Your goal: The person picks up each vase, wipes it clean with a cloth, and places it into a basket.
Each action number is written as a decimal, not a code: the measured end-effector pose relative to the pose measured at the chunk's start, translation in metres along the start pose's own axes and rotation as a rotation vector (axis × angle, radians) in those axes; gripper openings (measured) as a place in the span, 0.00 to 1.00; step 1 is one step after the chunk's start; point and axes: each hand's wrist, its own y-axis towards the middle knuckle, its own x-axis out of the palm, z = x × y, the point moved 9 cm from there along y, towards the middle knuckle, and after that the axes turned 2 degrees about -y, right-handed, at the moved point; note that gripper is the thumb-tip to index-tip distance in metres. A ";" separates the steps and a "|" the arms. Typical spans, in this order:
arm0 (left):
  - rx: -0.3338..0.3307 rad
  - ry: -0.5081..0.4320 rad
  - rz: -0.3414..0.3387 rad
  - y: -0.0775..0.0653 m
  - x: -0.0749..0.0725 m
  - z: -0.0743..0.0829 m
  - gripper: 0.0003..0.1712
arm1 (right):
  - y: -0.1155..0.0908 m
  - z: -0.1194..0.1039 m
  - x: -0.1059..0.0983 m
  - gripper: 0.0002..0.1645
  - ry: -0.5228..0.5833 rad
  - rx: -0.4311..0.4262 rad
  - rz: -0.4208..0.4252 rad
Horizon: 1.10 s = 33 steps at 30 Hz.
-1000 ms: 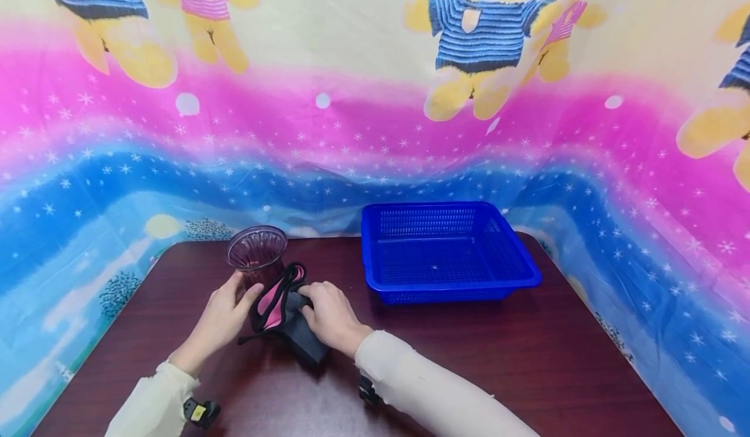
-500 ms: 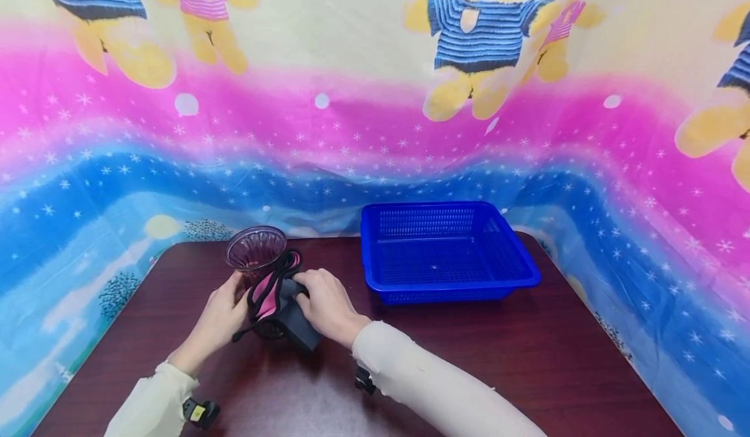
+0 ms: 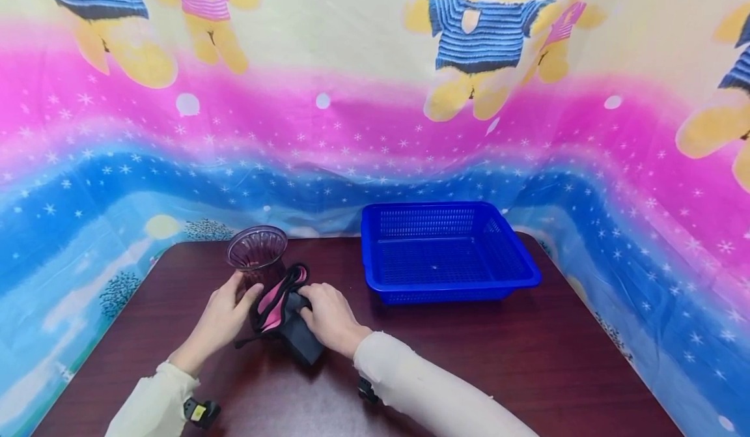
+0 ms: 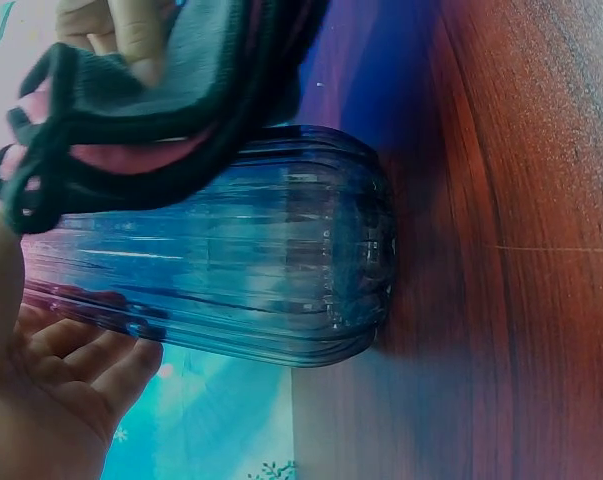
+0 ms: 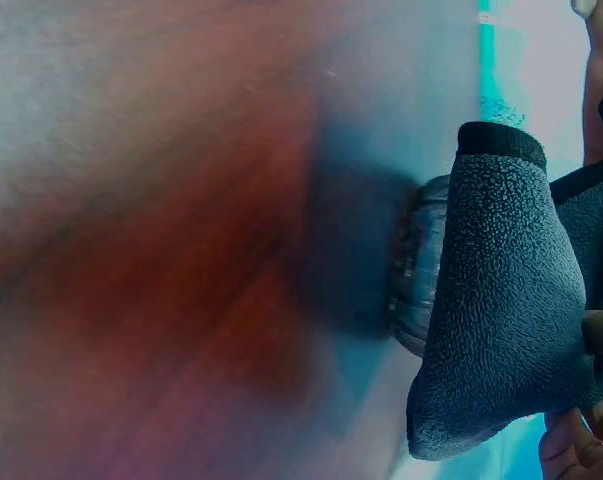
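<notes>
Right hand (image 3: 334, 316) is pinching a fuzzy dark grey cloth with pink lining and black trim (image 3: 300, 338), right up by a tall, see-through, ribbed purple vase (image 3: 258, 249), left of centre. Left hand (image 3: 219, 316) is curled round that vase, upright on a glossy reddish-brown table (image 3: 562, 365). Right of centre: rectangular blue plastic basket (image 3: 445, 287) (slotted floor visible). Bear-print pink-and-blue sheet (image 3: 375, 85) fills the upper frame.
</notes>
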 end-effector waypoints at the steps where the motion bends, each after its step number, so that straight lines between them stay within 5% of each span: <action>1: 0.002 -0.004 -0.001 0.000 0.000 0.000 0.26 | -0.001 0.001 0.003 0.12 0.000 0.002 -0.003; 24: -0.019 -0.008 -0.035 0.000 0.002 -0.002 0.33 | -0.014 0.019 0.041 0.14 -0.074 -0.005 -0.115; 33: -0.008 -0.014 -0.016 -0.001 -0.001 0.000 0.31 | -0.008 0.016 0.027 0.13 0.002 -0.019 -0.065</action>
